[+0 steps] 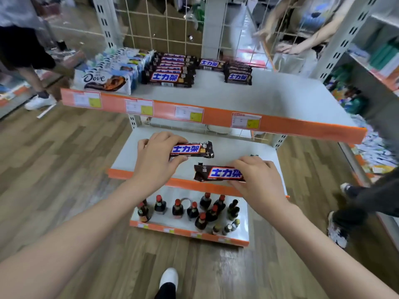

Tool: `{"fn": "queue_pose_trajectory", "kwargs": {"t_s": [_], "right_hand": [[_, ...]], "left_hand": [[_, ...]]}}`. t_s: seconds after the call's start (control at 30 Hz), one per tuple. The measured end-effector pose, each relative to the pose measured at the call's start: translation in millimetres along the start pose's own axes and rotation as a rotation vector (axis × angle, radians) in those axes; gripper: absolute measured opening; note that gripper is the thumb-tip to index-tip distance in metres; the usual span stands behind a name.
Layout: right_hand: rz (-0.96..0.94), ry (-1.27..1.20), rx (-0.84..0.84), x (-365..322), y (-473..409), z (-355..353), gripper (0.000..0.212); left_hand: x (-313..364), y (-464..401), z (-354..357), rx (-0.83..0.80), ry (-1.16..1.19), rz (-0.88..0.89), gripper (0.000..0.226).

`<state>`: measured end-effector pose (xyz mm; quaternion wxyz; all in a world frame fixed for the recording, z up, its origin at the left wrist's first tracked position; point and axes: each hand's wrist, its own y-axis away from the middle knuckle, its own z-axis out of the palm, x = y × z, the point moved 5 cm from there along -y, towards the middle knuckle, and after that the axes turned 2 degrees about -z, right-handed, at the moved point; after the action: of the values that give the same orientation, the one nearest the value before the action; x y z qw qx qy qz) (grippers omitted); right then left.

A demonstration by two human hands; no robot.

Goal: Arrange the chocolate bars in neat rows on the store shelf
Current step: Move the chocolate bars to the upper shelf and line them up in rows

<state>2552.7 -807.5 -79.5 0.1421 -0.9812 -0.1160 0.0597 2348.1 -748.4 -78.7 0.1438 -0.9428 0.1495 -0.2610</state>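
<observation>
Protruding rightward from the left hand's [155,157] fingers [172,139], a chocolate bar [191,149].

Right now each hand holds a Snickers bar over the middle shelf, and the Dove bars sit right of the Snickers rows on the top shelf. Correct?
Not quite. The left hand and right hand do each hold a Snickers bar, but the head view shows the Dove bars left of the Snickers rows on the top shelf.

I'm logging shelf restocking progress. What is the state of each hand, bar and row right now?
Left hand: grips a brown bar.
Right hand: grips a second bar.
Long brown row: lined up on top shelf.
Short brown row: few bars.
Dove row: lined up at left.
</observation>
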Motion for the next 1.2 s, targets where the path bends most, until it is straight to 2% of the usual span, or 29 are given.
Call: {"fn": "queue_pose_trajectory", "kwargs": {"t_s": [0.43, 0.8, 0.93, 1.2], "right_hand": [[-0.016, 0.109, 0.200, 6, -68, -61, 0.043], [0.023, 0.101, 0.152, 25, -144, -61, 0.037], [0.052, 0.080, 0.074, 33, -159, -58, 0.038], [0.111, 0.032, 0.096, 64, -177, -49, 0.032]], "left_hand": [[26, -74, -50, 0.074, 0.032, 0.065, 0.029], [12, -153, -56, 0.065, -0.038, 0.113, 0.035], [5, -177, -49, 0.058, -0.005, 0.135, 0.034], [-1, -214, -23, -0.009, 0.003, 0.158, 0.034]]}}
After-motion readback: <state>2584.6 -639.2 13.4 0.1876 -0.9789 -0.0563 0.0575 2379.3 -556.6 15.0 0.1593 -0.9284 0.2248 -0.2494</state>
